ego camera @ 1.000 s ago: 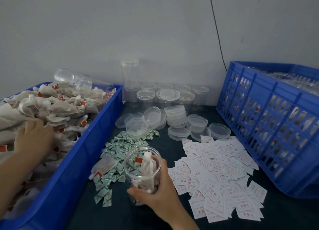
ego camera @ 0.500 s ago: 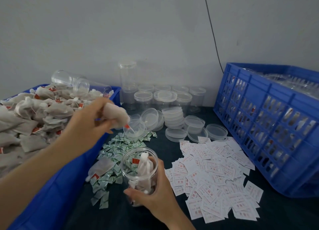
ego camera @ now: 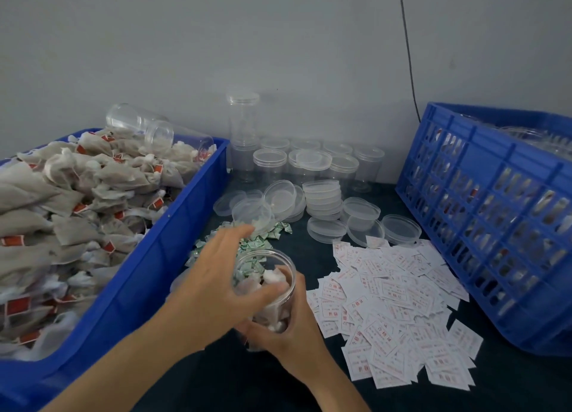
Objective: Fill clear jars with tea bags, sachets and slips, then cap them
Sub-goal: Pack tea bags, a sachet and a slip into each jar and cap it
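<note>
Holding tea bags (ego camera: 274, 280), clear jar (ego camera: 286, 298) in right hand (ego camera: 294, 337), left hand (ego camera: 210, 291) above

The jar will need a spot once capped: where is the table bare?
Barest: the near right corner of the table, bordered by the slips and the blue crate. A narrow strip runs between sachets, lids and slips. The near middle is bare but taken by both arms and the jar. Crowded: the back, with lids and capped jars.

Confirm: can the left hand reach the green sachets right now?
Likely yes. The left hand is at the mouth of the jar, and the green sachets lie just beyond it, with nothing between.
</note>
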Tool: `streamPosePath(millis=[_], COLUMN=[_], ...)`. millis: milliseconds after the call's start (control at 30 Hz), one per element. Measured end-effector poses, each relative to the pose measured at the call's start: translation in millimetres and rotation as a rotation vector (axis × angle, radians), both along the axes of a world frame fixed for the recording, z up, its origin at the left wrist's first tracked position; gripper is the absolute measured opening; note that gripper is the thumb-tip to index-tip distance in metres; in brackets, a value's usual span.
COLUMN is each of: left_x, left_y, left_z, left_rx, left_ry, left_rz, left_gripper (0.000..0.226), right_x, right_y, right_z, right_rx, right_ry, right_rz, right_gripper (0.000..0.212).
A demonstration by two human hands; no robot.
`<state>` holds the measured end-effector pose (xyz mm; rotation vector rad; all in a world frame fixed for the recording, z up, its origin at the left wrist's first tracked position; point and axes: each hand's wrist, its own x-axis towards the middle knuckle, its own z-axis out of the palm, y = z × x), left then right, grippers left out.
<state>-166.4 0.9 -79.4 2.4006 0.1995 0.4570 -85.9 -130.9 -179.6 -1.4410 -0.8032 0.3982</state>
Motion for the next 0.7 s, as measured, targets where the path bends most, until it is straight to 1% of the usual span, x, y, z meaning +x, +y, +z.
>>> streamPosePath(millis=[33,67,133,167,200,233,267,300,367,400,433,467,567,600,633,667,700], left_x=[2.0,4.3,7.9,9.2,10.1,10.8,10.8,11.0,11.4,11.7,12.1,12.6,12.9,12.6,12.3,12.2,12.5], left_y=[-3.0,-6.7,-12.6,-14.1,-14.3,-13.7,-12.9,-11.7,-8.9,-7.5,-6.6,-5.7,-5.5,-6.1,-6.6,-6.6,-6.6], left_z=[-6.8,-13.3,-25.2,-28.9,-30.9,-31.6,-31.8,-31.1,-29.0,-27.8,-27.1,-26.9,-28.4,-29.5,-30.1,-30.4,-30.5], left_rx=[-0.035,-0.062,-0.086,-0.082,-0.076,-0.075,-0.080,-0.089,-0.100,-0.100,-0.105,-0.115,-0.169,-0.179,-0.182,-0.181,-0.181], left_ry=[0.043,0.046,-0.029,-0.058,-0.071,-0.075,-0.074,-0.067,-0.047,-0.041,-0.039,-0.042,-0.064,-0.075,-0.086,-0.094,-0.101], left_rz=[0.003,-0.003,0.006,0.021,0.032,0.035,0.030,0.020,-0.007,-0.022,-0.035,-0.045,-0.063,-0.068,-0.070,-0.069,-0.068], left_gripper=[0.099,0.103,0.101,0.099,0.097,0.096,0.094,0.092,0.083,0.077,0.072,0.069,0.068,0.067,0.064,0.061,0.058], right_x=[-0.5,-0.7,1.8,5.7,11.8,20.5,29.7,39.8,59.0,67.0,73.8,79.3,93.9,96.6,97.6,97.4,97.3], right_y=[-0.9,-3.2,-13.2,-19.5,-26.1,-30.3,-32.3,-30.8,-17.8,-7.4,4.4,17.9,42.4,49.1,52.8,57.8,62.1], right_z=[0.4,1.7,6.8,11.7,18.8,25.9,33.2,38.8,46.7,48.4,46.9,44.6,29.7,25.8,21.1,18.9,17.9], right_rx=[-0.005,-0.032,-0.118,-0.166,-0.220,-0.253,-0.281,-0.307,-0.387,-0.423,-0.467,-0.503,-0.654,-0.723,-0.783,-0.813,-0.842], right_ry=[0.012,0.003,-0.019,-0.016,-0.019,-0.016,-0.034,-0.069,-0.209,-0.267,-0.346,-0.372,-0.577,-0.577,-0.607,-0.553,-0.532], right_rz=[0.017,0.037,0.099,0.148,0.193,0.212,0.200,0.150,-0.021,-0.068,-0.070,-0.048,-0.003,-0.010,0.043,0.070,0.029], right_gripper=[0.087,0.089,0.096,0.095,0.088,0.076,0.062,0.053,0.043,0.036,0.029,0.026,0.013,0.017,0.020,0.028,0.036])
